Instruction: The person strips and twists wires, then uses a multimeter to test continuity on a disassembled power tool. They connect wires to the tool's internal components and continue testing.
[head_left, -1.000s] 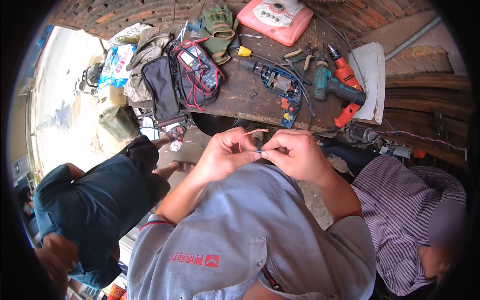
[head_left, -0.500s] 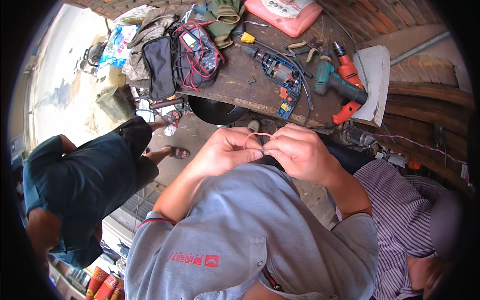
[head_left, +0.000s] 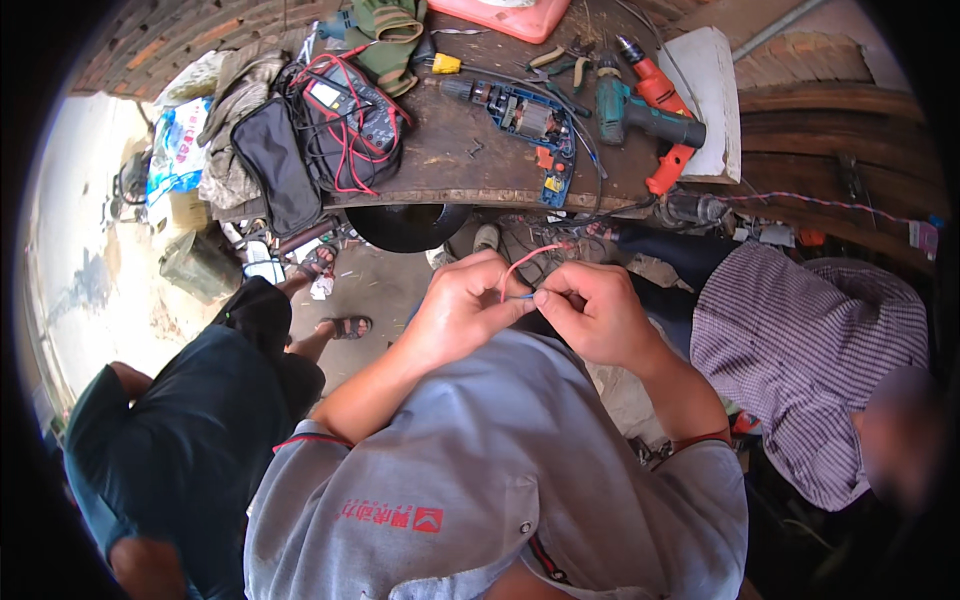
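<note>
In front of my chest, my left hand (head_left: 462, 308) is closed in a pinch on a thin red wire (head_left: 513, 270), which arches up out of the fingers toward the right. My right hand (head_left: 592, 312) meets it with thumb and forefinger pinched together. Between the two sets of fingertips shows a small blue piece (head_left: 529, 296), perhaps a wire end or sleeve; most of it is hidden. Beyond my hands, on the wooden bench (head_left: 440, 150), lies a blue drill (head_left: 530, 118) with its housing open and motor exposed.
Left on the bench are a multimeter (head_left: 365, 112) with tangled leads, a black pouch (head_left: 277, 165) and camouflage gloves (head_left: 388, 40). A teal drill (head_left: 630, 110), an orange drill (head_left: 655, 85) and pliers (head_left: 572, 65) lie right. One person (head_left: 190, 430) is left, another (head_left: 810, 360) right.
My right hand has turned and its fingers no longer cover the red wire's upper end, which now sticks out free. The view has shifted, so the bench sits higher and further left.
</note>
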